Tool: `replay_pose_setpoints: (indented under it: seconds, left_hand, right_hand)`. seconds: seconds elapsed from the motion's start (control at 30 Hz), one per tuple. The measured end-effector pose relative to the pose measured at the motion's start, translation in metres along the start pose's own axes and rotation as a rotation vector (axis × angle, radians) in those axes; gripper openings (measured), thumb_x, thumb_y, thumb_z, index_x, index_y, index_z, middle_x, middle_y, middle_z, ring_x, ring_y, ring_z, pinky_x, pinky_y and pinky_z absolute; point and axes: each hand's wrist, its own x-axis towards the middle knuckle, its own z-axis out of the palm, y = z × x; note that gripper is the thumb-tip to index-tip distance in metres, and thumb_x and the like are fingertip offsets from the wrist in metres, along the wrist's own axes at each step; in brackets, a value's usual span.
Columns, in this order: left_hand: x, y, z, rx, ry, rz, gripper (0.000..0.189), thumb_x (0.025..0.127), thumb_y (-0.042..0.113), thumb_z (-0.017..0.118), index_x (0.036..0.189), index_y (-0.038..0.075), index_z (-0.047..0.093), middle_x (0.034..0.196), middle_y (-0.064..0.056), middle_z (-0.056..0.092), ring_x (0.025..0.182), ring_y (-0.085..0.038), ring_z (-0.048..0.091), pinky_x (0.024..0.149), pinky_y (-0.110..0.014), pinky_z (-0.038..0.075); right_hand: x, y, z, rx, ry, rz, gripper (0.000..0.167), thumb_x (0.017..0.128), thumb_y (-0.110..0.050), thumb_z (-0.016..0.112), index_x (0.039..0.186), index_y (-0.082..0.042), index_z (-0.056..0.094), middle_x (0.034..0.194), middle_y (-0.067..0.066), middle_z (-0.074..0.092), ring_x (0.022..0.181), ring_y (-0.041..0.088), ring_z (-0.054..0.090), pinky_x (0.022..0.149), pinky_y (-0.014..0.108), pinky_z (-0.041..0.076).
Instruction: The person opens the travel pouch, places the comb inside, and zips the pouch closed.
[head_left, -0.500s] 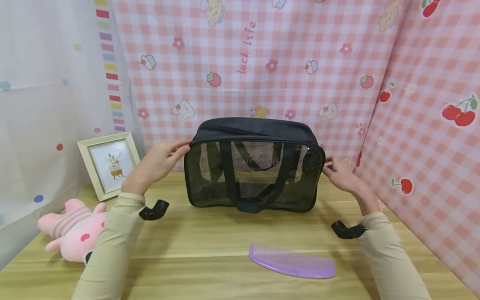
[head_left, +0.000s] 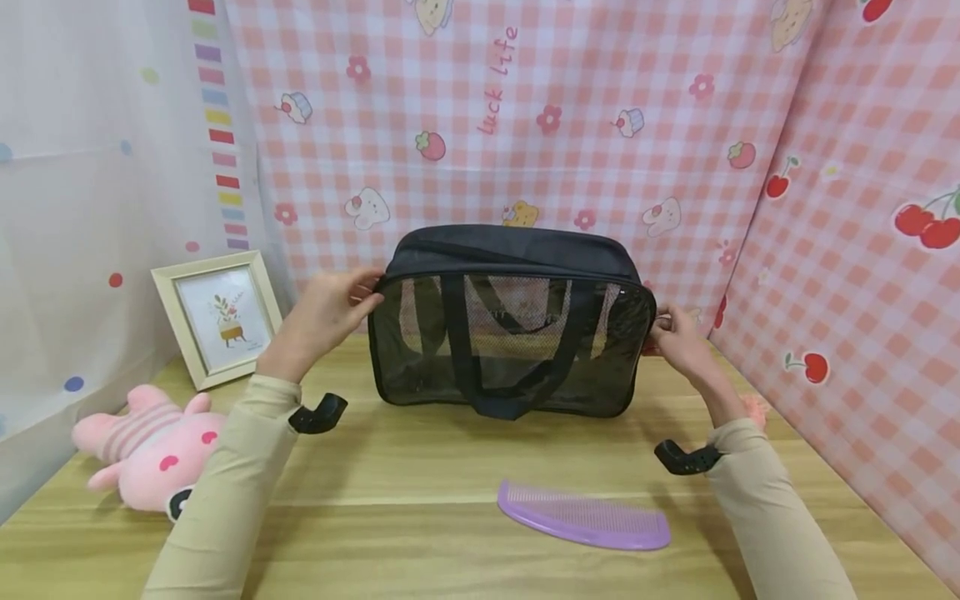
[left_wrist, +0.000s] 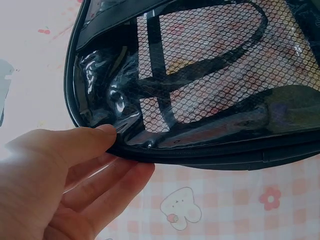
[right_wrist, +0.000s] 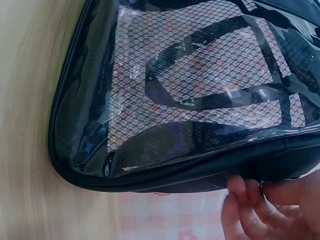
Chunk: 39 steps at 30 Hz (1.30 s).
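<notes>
A black toiletry bag [head_left: 517, 383] with see-through sides and dark strap handles stands upright on the table. My left hand [head_left: 324, 312] holds its upper left corner, and in the left wrist view the thumb [left_wrist: 95, 137] lies on the clear front with the fingers behind the edge. At the bag's right side, my right hand [head_left: 684, 342] has thumb and fingers pinched together on a small part at the edge that looks like a zipper pull [right_wrist: 260, 185], mostly hidden by the fingertips. Mesh and straps show through the clear panel.
A purple comb [head_left: 585, 518] lies on the wooden table [head_left: 405, 550] in front of the bag. To the left are a pink plush toy [head_left: 161, 458] and a cream picture frame [head_left: 178, 312]. Patterned cloth [head_left: 615, 67] hangs behind and on both sides.
My left thumb and fingers have spread around the bag's corner. The right hand has drawn its fingertips together at the bag's side. The bag stands in nearly the same place.
</notes>
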Motion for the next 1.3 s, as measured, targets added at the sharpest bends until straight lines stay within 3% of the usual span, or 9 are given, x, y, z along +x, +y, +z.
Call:
replay_pose_setpoints:
  seconds: [0.2,0.43,0.67,0.9,1.03,1.17,1.3]
  left_hand:
    - [0.002,0.000,-0.001,-0.001,0.007,0.022,0.028,0.085,-0.003,0.067,0.113,-0.004,0.064,0.097,-0.021,0.069,0.078,-0.029,0.069,0.068,-0.040,0.057]
    - [0.002,0.000,-0.004,-0.026,0.015,0.053,0.025,0.085,-0.003,0.067,0.110,-0.006,0.066,0.098,-0.020,0.069,0.077,-0.028,0.069,0.064,-0.039,0.057]
    - [0.001,0.001,-0.007,-0.038,0.025,0.081,0.024,0.084,-0.005,0.067,0.107,-0.006,0.068,0.098,-0.020,0.069,0.076,-0.026,0.069,0.064,-0.038,0.057]
    - [0.000,0.001,-0.008,-0.053,0.020,0.082,0.025,0.083,-0.007,0.067,0.108,-0.006,0.068,0.100,-0.020,0.068,0.077,-0.026,0.069,0.065,-0.037,0.057]
    - [0.001,0.002,-0.009,-0.056,0.002,0.071,0.025,0.084,-0.006,0.067,0.109,-0.006,0.068,0.100,-0.020,0.068,0.078,-0.026,0.069,0.066,-0.037,0.057]
    - [0.001,0.003,-0.009,-0.057,-0.006,0.066,0.024,0.084,-0.006,0.067,0.108,-0.005,0.068,0.100,-0.020,0.068,0.078,-0.027,0.069,0.067,-0.038,0.057]
    - [-0.003,0.002,-0.009,-0.056,-0.011,0.064,0.023,0.084,-0.006,0.067,0.107,-0.006,0.069,0.098,-0.020,0.069,0.078,-0.027,0.069,0.067,-0.039,0.057]
  right_hand:
    - [-0.001,-0.004,-0.004,-0.058,0.139,-0.008,0.021,0.094,0.002,0.045,0.105,0.018,0.054,0.071,0.002,0.061,0.059,0.005,0.059,0.059,0.024,0.055]
    - [-0.002,-0.010,-0.007,-0.008,0.262,0.065,0.029,0.093,-0.008,0.052,0.103,0.017,0.061,0.063,-0.011,0.061,0.058,0.001,0.061,0.059,0.020,0.055]
    - [-0.002,-0.014,-0.008,-0.018,0.298,0.064,0.033,0.094,-0.012,0.052,0.107,0.016,0.061,0.069,-0.010,0.061,0.061,0.000,0.062,0.068,0.027,0.057]
    - [-0.003,-0.018,-0.010,0.137,0.329,-0.027,0.024,0.094,-0.002,0.051,0.104,0.019,0.057,0.067,-0.014,0.063,0.061,0.000,0.063,0.062,0.018,0.054]
    - [-0.005,-0.021,-0.013,0.253,0.346,-0.088,0.009,0.092,0.004,0.054,0.092,0.007,0.062,0.068,-0.009,0.066,0.061,0.003,0.065,0.061,0.017,0.054]
    - [-0.005,-0.024,-0.012,0.332,0.352,-0.113,0.016,0.091,0.007,0.055,0.083,-0.004,0.064,0.069,-0.004,0.067,0.061,0.004,0.065,0.059,0.017,0.054]
    - [-0.005,-0.027,-0.008,0.352,0.368,-0.116,0.014,0.090,0.008,0.056,0.084,-0.003,0.064,0.069,-0.002,0.068,0.061,0.005,0.065,0.059,0.018,0.054]
